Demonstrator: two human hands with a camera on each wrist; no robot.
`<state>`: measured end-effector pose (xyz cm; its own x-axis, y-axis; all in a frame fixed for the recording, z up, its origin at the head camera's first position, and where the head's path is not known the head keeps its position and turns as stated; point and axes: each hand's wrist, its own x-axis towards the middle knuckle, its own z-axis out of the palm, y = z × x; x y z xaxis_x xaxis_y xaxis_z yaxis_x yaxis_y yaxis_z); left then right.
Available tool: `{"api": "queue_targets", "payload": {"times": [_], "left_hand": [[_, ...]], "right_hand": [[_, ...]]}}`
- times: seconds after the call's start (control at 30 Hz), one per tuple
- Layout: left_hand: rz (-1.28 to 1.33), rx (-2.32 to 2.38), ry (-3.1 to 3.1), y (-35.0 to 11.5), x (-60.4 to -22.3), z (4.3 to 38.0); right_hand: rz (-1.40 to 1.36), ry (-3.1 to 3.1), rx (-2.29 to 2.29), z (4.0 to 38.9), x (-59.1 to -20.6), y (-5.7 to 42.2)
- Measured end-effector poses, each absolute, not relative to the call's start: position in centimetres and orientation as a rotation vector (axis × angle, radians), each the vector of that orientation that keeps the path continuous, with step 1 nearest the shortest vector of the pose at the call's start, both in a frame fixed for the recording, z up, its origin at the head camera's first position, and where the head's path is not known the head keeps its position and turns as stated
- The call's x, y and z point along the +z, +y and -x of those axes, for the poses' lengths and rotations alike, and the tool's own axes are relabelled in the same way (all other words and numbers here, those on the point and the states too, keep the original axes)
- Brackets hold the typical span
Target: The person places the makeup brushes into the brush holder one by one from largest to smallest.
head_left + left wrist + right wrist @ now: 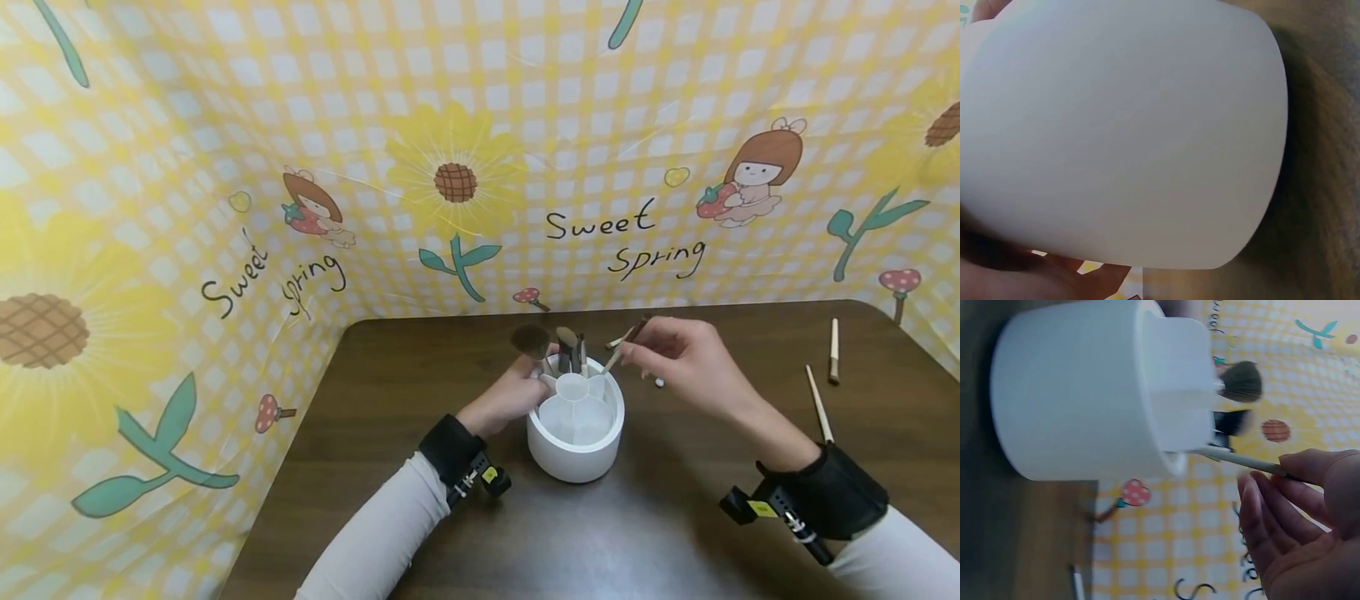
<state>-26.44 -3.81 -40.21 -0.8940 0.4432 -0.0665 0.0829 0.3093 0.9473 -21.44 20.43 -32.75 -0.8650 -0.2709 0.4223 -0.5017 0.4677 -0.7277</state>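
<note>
Left grip [513,390] curved wide; right grip [692,363] in fingertip pinch

Your cup [574,460] looks like smooth plastic, satin finish; can't rule out ceramic. Insert [557,415]: smooth, plastic-looking. Brush head [529,340]: soft, matt bristle. You've got a wood-grain tabletop [330,467], low sheen. Backdrop [517,75]: thin creased sheet, cloth or plastic unclear. Your wristbands [448,447]: matt, cloth-like. Sleeves [382,525]: matt fabric.

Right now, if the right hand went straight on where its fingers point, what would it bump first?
Probably the brushes standing in the white holder, though depth is unclear.
</note>
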Motion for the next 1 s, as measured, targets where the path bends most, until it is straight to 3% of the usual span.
{"api": "queue_targets", "payload": {"times": [0.3, 0.63, 0.8, 1.0], "left_hand": [[-0.466, 1.597, 2.265, -3.9, -40.7, 26.9], [-0.462, 1.595, 2.275, -3.8, -40.6, 26.7], [-0.446, 1.601, 2.289, -3.8, -40.4, 26.7], [-0.42, 1.61, 2.275, -3.9, -39.3, 26.1]], "right_hand": [[-0.701, -2.503, 1.188, 23.0, -37.7, 20.2], [-0.757, -2.542, 1.152, 22.8, -37.6, 21.4], [-0.683, -2.527, 0.952, 23.9, -36.1, 24.8], [-0.47, -2.796, 0.63, 26.9, -36.3, 33.0]]}}
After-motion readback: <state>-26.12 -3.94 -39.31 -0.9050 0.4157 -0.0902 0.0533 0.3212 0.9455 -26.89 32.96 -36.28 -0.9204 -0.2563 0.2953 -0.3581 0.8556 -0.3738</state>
